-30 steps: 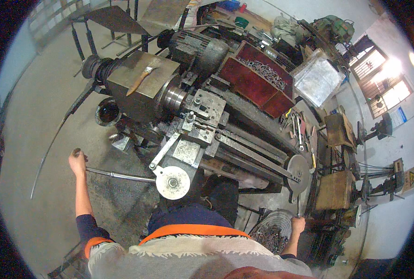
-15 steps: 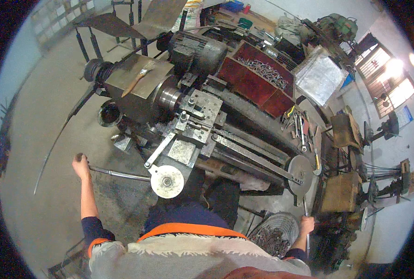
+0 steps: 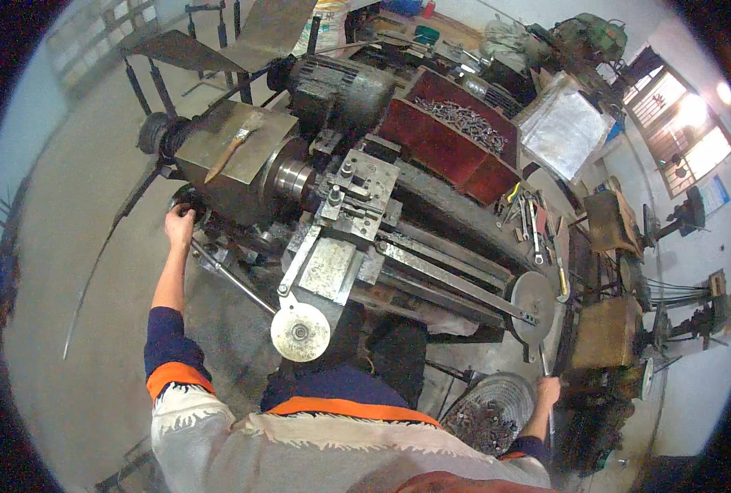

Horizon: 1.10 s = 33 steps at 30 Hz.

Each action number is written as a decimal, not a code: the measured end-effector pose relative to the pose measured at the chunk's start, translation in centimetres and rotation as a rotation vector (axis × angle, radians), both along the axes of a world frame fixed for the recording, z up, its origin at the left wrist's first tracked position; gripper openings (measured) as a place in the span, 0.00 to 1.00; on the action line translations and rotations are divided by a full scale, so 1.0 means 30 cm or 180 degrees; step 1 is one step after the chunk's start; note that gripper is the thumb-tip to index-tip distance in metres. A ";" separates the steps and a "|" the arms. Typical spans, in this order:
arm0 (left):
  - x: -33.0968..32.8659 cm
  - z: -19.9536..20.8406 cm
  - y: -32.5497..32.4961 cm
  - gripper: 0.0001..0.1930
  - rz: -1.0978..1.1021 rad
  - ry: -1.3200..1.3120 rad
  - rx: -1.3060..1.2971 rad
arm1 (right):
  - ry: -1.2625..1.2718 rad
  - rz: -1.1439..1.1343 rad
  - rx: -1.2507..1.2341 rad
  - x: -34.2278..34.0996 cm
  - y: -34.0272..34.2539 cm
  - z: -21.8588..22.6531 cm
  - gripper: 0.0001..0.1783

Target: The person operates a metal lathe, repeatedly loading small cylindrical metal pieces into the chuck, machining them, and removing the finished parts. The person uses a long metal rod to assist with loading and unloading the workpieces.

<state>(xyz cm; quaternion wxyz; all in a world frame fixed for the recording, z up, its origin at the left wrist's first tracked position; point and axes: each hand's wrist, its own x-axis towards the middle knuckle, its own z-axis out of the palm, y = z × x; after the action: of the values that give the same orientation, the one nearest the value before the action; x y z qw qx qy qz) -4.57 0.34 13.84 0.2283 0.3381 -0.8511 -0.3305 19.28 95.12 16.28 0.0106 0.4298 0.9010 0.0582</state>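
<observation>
Two hands, both curled narrow: left hand (image 3: 180,223) bunched at the outer end of the left lever (image 3: 236,275), right hand (image 3: 549,391) wrapped around the right lever (image 3: 544,360). Too small in view to tell each finger apart on either side. Two levers altogether, the left one running slantwise down to a pale left disc (image 3: 300,331), the right one hanging below a grey right disc (image 3: 527,304). Two discs, then, at the near side of one lathe-like machine, well apart from each other.

Two flat link bars: a short bar (image 3: 301,259) from left disc up to the clamp block (image 3: 374,177), a long bar (image 3: 448,279) from right disc toward the same block. Just left of the block, one shiny spindle (image 3: 296,178). One brush (image 3: 232,152) lying on the headstock box (image 3: 268,135); one finned motor (image 3: 345,86) behind.

One red-brown box (image 3: 439,152) beyond the machine, filled with small metal pieces (image 3: 464,119), too many to count. One mesh basket (image 3: 517,396) beside the right forearm, likewise holding dark metal pieces (image 3: 485,423).
</observation>
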 end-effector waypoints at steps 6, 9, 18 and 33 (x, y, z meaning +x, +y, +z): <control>0.014 0.048 0.049 0.17 0.0092 0.0068 -0.0017 | 0.0058 -0.0380 -0.0108 0.062 -0.211 0.065 0.21; -0.002 0.007 0.001 0.17 0.0049 0.0031 0.0155 | 0.0217 -0.0370 -0.0135 0.085 -0.227 0.043 0.20; 0.003 0.065 0.016 0.17 0.0120 -0.0454 -0.0001 | 0.0169 0.0075 0.0641 0.063 0.008 -0.032 0.17; 0.096 0.088 0.045 0.15 -0.0339 0.1259 0.2189 | 0.0620 0.0079 0.1258 -0.143 0.083 -0.053 0.36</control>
<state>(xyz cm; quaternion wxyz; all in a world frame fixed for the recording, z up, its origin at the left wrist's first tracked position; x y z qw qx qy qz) -1.68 1.68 16.47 0.2438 0.2800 -0.6468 -0.6662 14.99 97.61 14.68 -0.1616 0.4160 0.8740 0.1920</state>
